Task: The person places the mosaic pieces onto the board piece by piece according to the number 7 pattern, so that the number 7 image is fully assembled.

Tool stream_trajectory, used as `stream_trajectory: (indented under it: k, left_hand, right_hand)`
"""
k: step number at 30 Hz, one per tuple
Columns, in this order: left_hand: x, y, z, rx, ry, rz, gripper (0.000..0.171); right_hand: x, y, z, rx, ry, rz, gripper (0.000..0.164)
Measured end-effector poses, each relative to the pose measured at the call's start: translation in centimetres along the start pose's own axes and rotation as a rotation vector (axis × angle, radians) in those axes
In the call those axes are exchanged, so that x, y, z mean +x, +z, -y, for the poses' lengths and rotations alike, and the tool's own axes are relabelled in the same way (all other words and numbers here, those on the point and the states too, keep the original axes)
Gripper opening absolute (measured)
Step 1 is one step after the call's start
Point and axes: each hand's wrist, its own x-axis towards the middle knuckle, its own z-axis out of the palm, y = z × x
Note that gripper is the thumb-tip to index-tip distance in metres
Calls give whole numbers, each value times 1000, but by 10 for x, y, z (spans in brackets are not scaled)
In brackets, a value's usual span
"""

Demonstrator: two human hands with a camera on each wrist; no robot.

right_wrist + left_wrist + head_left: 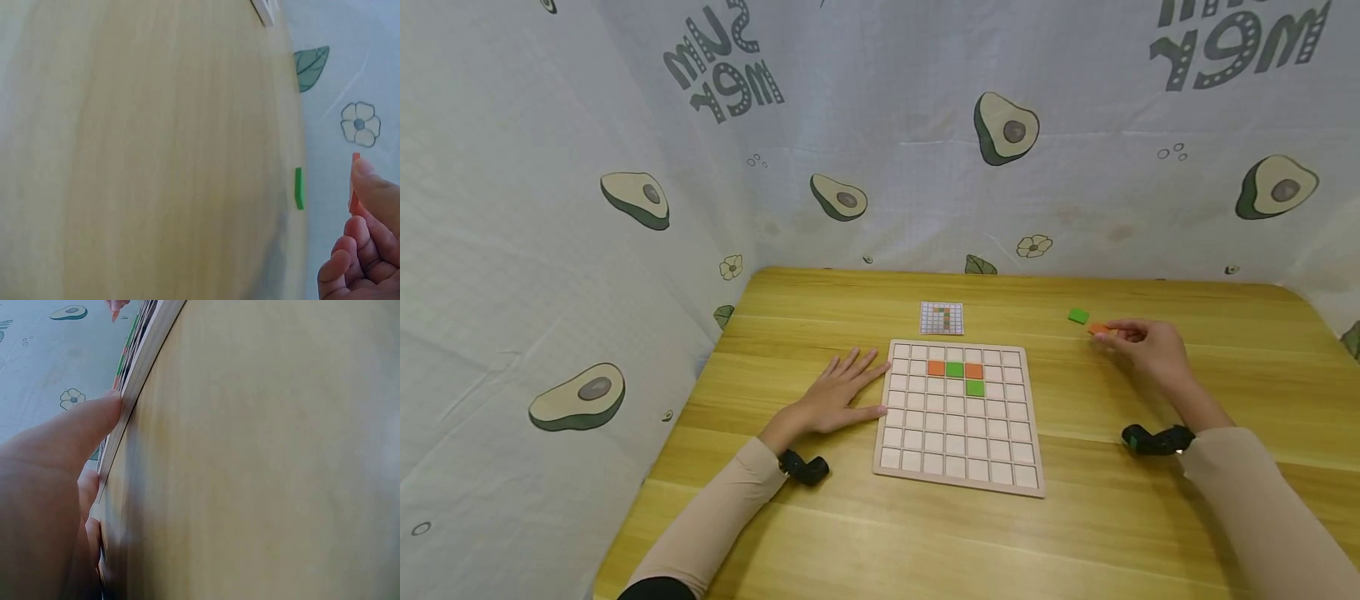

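My right hand (1150, 350) pinches an orange square tile (1098, 329) between thumb and fingers, over the right part of the table. In the right wrist view the orange tile (355, 181) is seen edge-on, held up off the wood. Just beyond it lies a green square tile (1078, 316). My left hand (831, 398) lies flat with fingers spread, thumb and fingertip at the left edge of a white grid board (936, 446). The left wrist view shows the thumb (94, 422) against the board's side. In the board's upper rows sit two orange and two green tiles.
A small printed card (942, 318) with a coloured grid pattern lies behind the board. The wooden table (940, 542) ends at a hanging cloth (917, 167) with avocado prints at the back and left.
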Motion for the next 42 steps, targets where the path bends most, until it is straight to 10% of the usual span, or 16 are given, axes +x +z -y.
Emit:
stream_trajectory:
  k: [42]
  left_hand:
    - [2,4,4,10,-10,13,76]
  right_hand:
    - [-56,7,74,65,-238,84,29]
